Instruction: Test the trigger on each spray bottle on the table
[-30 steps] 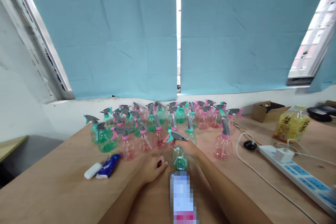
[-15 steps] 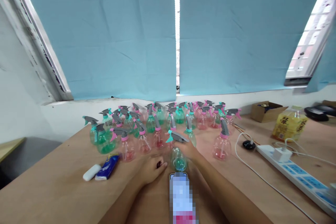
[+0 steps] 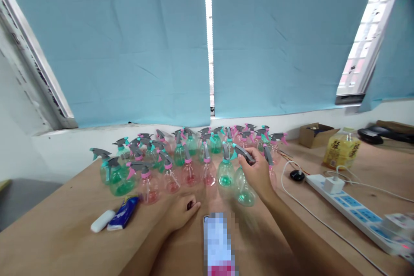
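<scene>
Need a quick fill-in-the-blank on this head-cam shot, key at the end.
1. The spray bottle in the right hand has a body tinted ____.
2. The left hand rests on the table, to the ____ of the phone.
3. The power strip lies on the person's ____ side.
4. The blinds over the window are ____.

Missing words: green; left; right; blue.

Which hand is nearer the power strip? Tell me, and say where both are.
Right. The right hand is left of the power strip, apart from it, holding a green spray bottle; the left hand is farther left, on the table.
</scene>
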Demonstrator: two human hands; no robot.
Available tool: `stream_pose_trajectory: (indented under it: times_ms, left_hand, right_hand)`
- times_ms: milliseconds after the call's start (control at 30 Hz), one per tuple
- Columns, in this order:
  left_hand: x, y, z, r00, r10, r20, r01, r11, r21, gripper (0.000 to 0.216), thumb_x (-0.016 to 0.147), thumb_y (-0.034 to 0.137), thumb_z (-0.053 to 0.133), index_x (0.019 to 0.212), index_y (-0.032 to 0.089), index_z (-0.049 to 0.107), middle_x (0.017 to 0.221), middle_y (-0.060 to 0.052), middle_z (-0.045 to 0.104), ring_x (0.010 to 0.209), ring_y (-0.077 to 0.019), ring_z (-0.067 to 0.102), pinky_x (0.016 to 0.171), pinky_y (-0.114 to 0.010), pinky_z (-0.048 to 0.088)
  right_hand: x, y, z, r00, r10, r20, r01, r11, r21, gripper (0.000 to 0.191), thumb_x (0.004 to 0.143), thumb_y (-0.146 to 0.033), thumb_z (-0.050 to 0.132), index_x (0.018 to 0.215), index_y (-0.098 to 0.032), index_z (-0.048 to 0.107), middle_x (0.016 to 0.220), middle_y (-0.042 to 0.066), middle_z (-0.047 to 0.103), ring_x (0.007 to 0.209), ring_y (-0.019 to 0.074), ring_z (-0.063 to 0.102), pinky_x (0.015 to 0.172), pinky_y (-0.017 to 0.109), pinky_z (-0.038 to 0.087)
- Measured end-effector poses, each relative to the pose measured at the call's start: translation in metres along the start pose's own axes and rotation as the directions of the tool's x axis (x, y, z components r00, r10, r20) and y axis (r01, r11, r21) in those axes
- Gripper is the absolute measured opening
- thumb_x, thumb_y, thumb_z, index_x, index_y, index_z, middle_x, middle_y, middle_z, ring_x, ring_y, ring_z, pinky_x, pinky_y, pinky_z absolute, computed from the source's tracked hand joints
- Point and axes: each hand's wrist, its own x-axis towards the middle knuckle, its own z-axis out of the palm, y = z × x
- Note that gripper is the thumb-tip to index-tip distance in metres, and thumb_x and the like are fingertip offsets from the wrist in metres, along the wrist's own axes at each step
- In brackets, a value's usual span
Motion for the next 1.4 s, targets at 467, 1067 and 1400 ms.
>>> stream_pose_trajectory:
  times_ms: [467, 1067, 1400]
  left_hand:
    - [0.001, 0.0, -0.001, 0.999, 0.027, -0.023, -0.027, 1.0, -0.002, 0.037, 0.094, 0.042, 0.047, 0.066, 0.019, 0.046, 0.067, 0.002, 0.055, 0.066, -0.0147, 0.05, 0.061, -0.025, 0.031]
    - [0.001, 0.0, 0.0, 1.0, 0.019, -0.007, -0.019, 1.0, 0.02, 0.036, 0.094, 0.042, 0.048, 0.066, 0.019, 0.046, 0.066, 0.002, 0.055, 0.066, -0.0143, 0.051, 0.06, -0.026, 0.03]
    - [0.0, 0.003, -0.001, 0.999, 0.03, -0.016, -0.03, 1.0, 0.008, 0.036, 0.093, 0.04, 0.049, 0.064, 0.019, 0.044, 0.066, 0.002, 0.055, 0.065, -0.0141, 0.049, 0.06, -0.026, 0.029]
  right_hand:
    - [0.01, 0.046, 0.022, 0.996, 0.013, -0.091, -0.025, 0.991, -0.132, 0.028, 0.085, -0.035, 0.055, 0.105, -0.018, 0.064, 0.097, 0.008, 0.07, 0.086, 0.024, 0.063, 0.078, 0.034, 0.046]
    - [0.012, 0.024, 0.007, 0.894, -0.389, -0.221, 0.334, 0.909, -0.249, 0.025, 0.087, -0.026, 0.054, 0.111, -0.019, 0.059, 0.117, 0.012, 0.055, 0.119, 0.026, 0.05, 0.096, 0.045, 0.046]
    - [0.057, 0.041, -0.07, 0.928, -0.368, -0.063, 0.231, 0.699, -0.676, 0.05, 0.083, -0.043, 0.059, 0.124, -0.015, 0.055, 0.119, 0.018, 0.057, 0.117, 0.0342, 0.05, 0.102, 0.053, 0.037]
